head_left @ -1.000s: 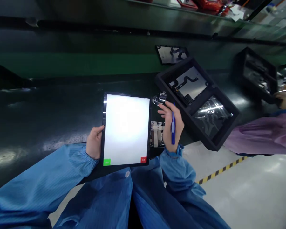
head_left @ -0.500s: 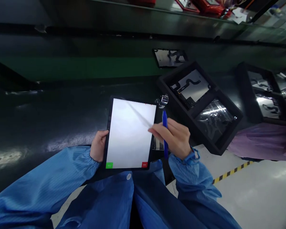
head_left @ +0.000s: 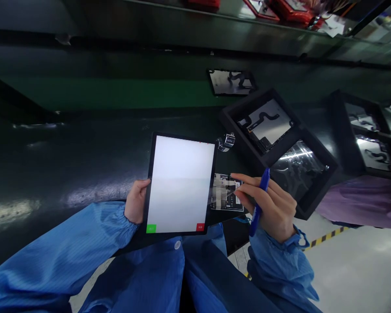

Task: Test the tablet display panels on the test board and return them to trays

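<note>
My left hand (head_left: 137, 201) grips the left edge of a tablet-like display panel (head_left: 180, 184), thumb on its frame. The screen glows plain white, with a green box at the lower left corner and a red one at the lower right. To the right, my right hand (head_left: 270, 202) has a blue pen (head_left: 260, 202) tucked between its fingers. Its thumb and index finger are closed on what looks like a thin clear film (head_left: 223, 195), stretching toward the panel's right edge. Under that film lies a circuit board (head_left: 228, 204), partly hidden by the fingers and panel.
A metal tally counter (head_left: 227, 142) sits by the panel's upper right corner. A black two-compartment tray (head_left: 276, 145) holds panel parts; a second tray (head_left: 348, 134) stands farther right. Another panel (head_left: 232, 82) lies at the back. Red items (head_left: 291, 13) rest on the shelf above. Pink-purple cloth shows at right.
My right hand has moved right and slightly down, off the screen, carrying the pen and clear film along. More of the circuit board shows. My left hand keeps its hold on the panel.
</note>
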